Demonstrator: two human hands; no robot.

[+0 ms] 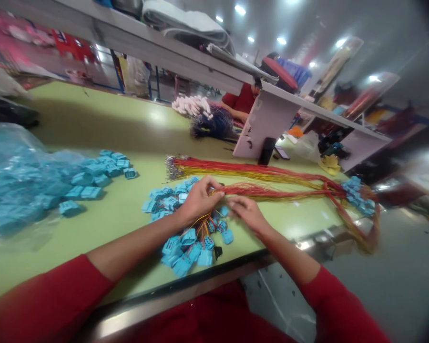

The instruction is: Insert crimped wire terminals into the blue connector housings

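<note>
My left hand (200, 200) pinches a bundle of red and yellow wires (257, 190), whose stripped ends fan out at the far left (171, 166). My right hand (248, 214) is slightly blurred, with its fingertips at the same wires. Below both hands lies a cluster of blue plastic connectors (186, 250) with thin wires running into them. More blue connectors (357, 195) sit tangled in the wires at the right. The green workbench (121, 224) bears all of these.
A clear plastic bag of blue connectors (10, 181) spills a loose pile (93, 178) at the left. Across a white shelf (271, 114), a co-worker's arm (238, 107) reaches near a dark blue wire bundle (212, 124) and white parts (193, 105).
</note>
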